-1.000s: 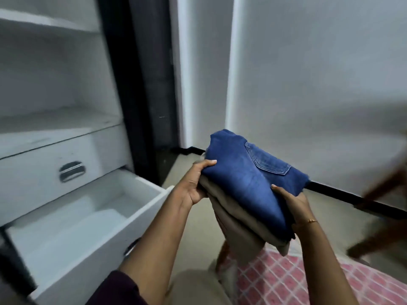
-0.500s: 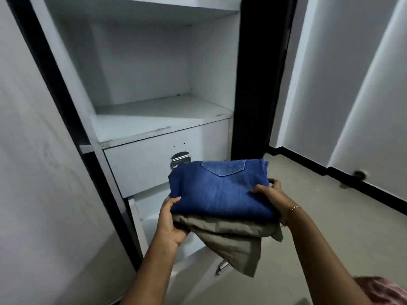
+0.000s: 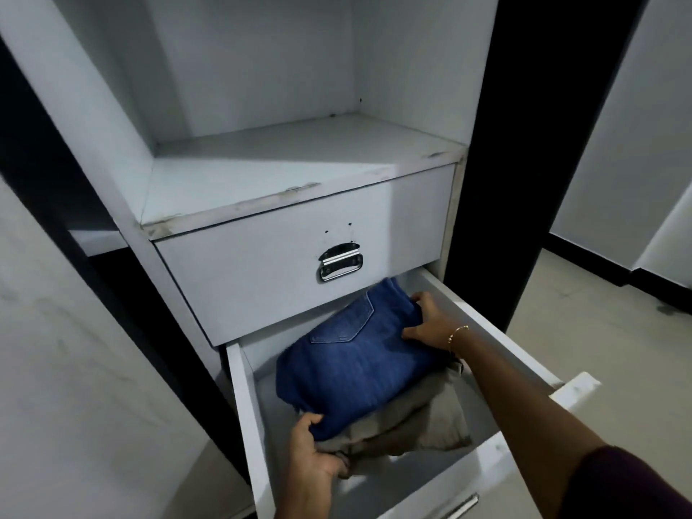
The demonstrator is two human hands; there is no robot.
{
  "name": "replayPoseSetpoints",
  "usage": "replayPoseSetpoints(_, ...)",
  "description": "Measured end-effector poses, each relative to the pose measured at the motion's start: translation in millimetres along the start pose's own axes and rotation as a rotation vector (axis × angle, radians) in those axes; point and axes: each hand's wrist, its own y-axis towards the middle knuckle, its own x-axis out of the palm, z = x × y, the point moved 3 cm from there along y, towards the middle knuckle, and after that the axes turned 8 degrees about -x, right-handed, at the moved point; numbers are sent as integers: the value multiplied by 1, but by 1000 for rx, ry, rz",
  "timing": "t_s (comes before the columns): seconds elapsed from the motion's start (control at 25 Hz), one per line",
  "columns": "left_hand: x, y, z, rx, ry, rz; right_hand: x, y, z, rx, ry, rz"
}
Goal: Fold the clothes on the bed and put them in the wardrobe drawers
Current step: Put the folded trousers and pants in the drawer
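Denim jeans [image 3: 355,365] atop the khaki garment [image 3: 419,425] now sit inside the open lower drawer [image 3: 243,406], no longer carried at chest height. Your left hand [image 3: 310,447] and right hand [image 3: 430,324] grip the stack's edges; release next.

White open drawer [image 3: 247,413] holds beige garment [image 3: 423,425]; folded blue jeans [image 3: 352,368] lie on top.

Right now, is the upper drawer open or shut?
Shut. The upper drawer sits flush under the shelf, its handle untouched; only the lower drawer is pulled out.
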Motion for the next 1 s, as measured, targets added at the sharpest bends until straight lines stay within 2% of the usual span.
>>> replayPoseSetpoints(0.16, -12, 26, 1, -13, 197, 181, 39, 22, 36, 28, -2, -97)
replayPoseSetpoints(0.24, -14, 31, 1, 14, 319, 219, 51, 24, 56, 91, -28, -164)
replayPoseSetpoints(0.32, -19, 42, -4, -46, 421, 262, 57, 23, 75, 170, -72, -247)
replayPoseSetpoints(0.36, -24, 51, -8, -62, 429, 284, 59, 23, 85, 213, -102, -271)
replayPoseSetpoints(0.48, -25, 59, -16, 26, 337, 155, 63, 18, 93, 259, -220, -331)
replayPoseSetpoints(0.56, -22, 53, -16, 142, 235, 215, 61, 11, 86, 265, -281, -360)
replayPoseSetpoints(0.64, -19, 48, -11, 249, 219, 348, 64, 7, 75, 256, -267, -391)
replayPoseSetpoints(0.76, -21, 51, -3, 235, 288, 378, 62, -5, 52, 200, -117, -399)
replayPoseSetpoints(0.88, -21, 61, -6, 165, 349, 335, 66, 11, 89, 215, -219, -483)
replayPoseSetpoints(1.0, -35, 65, -6, 87, 268, 409, 73, 16, 100, 185, -338, -617)
